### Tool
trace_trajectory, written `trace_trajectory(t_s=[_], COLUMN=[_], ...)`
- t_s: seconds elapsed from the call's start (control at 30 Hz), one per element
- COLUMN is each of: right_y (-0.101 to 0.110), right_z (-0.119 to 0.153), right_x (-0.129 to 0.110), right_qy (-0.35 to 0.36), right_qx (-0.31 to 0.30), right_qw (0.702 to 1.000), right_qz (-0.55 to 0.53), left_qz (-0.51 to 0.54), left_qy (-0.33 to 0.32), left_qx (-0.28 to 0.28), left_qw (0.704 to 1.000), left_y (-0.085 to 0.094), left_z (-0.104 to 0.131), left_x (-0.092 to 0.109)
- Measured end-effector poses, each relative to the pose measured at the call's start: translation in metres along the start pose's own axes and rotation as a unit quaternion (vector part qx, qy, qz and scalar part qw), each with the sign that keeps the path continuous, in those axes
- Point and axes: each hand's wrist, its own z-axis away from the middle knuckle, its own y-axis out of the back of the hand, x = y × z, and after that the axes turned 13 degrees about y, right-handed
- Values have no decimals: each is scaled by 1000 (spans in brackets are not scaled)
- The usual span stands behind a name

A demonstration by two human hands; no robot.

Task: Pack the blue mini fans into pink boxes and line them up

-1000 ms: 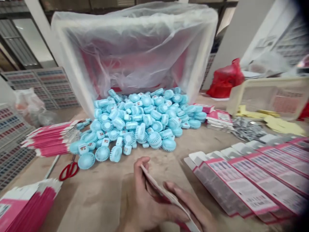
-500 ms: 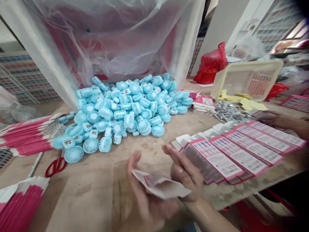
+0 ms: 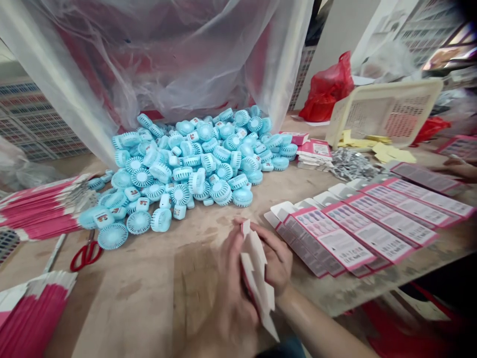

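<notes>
Between my two hands a pink and white cardboard box [image 3: 258,276] stands on its edge, its white flaps facing me. My left hand [image 3: 233,283], a little blurred, presses on its left side. My right hand [image 3: 278,256] closes round it from the right, with the fingers at its far end. Just to the right lie overlapping rows of pink and white printed boxes [image 3: 346,238], with white end flaps standing out. Beyond my hands spreads a big heap of light blue mini fans [image 3: 194,164].
Red-handled scissors [image 3: 86,254] and stacks of flattened pink cartons [image 3: 40,315] lie at left. Behind the heap hangs clear plastic sheeting [image 3: 167,64]. At right are silvery small parts [image 3: 354,164], a cream basket [image 3: 387,109], a red bag [image 3: 328,89] and another person's hand [image 3: 462,169].
The box has turned from lying flat across my hands to standing on edge, and both hands have closed in on it. The other person's hand has drawn back right, leaving another box on the row.
</notes>
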Motion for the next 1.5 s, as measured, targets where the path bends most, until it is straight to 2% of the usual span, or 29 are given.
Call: trace_trajectory(t_s=[0.03, 0.1, 0.2, 0.3, 0.37, 0.4, 0.5, 0.57, 0.63, 0.7, 0.77, 0.9, 0.97, 1.13, 1.2, 1.23, 1.3, 1.37, 1.43, 1.5], right_y=[-1, -2, 0, -3, -7, -9, -14, -14, -10, -4, 1, 3, 1, -6, -5, -3, 0, 2, 2, 3], right_z=[-1, 1, 9, 20, 28, 32, 39, 38, 34, 28, 24, 24, 28, 46, 52, 55, 58, 60, 63, 68], right_x=[-1, -3, -4, -3, -2, -2, -6, -10, -12, -12, -10, -6, -5, 2, 5, 5, 5, 3, 2, 4], right_qy=[16, 54, 79, 69, 70, 73, 54, 27, 16, 30, 58, 102, 106, 61, 48, 50, 64, 88, 103, 105], right_qx=[8, 0, 19, 62, 40, 23, 19, 35, 38, 28, 17, 6, -8, -13, -21, -31, -64, -107, -131, -143], right_qw=[1000, 999, 997, 993, 993, 993, 992, 991, 992, 996, 997, 994, 994, 997, 998, 998, 996, 990, 986, 984], right_qz=[-4, -2, -15, -71, -91, -95, -115, -127, -117, -84, -51, -28, -22, -40, -37, -31, -14, 0, 6, 7], left_qz=[-28, -79, -109, -60, -28, -27, -70, -74, 5, 122, 160, 124, 130, 83, 57, 59, 130, 245, 324, 352], left_qy=[-42, -84, -74, -67, -67, -68, -89, -97, -88, -65, -66, -133, -134, -37, -19, -18, -8, 47, 153, 268], left_qx=[-3, -22, -12, 90, 145, 149, 125, 84, 17, -38, -48, -74, -77, -2, 29, 28, 9, 37, 91, 89], left_qw=[999, 993, 991, 992, 987, 986, 986, 989, 996, 990, 984, 981, 979, 996, 998, 998, 991, 968, 929, 892], left_y=[9, 30, 54, 58, 51, 46, 32, 29, 30, 33, 36, 38, 37, 32, 30, 30, 30, 30, 31, 33], left_z=[-4, -13, -22, -23, -20, -18, -11, -8, -8, -10, -13, -20, -21, -18, -14, -12, -8, -5, -1, 6], left_x=[7, 23, 42, 47, 46, 45, 43, 43, 43, 41, 37, 29, 28, 31, 31, 30, 23, 12, -3, -14])
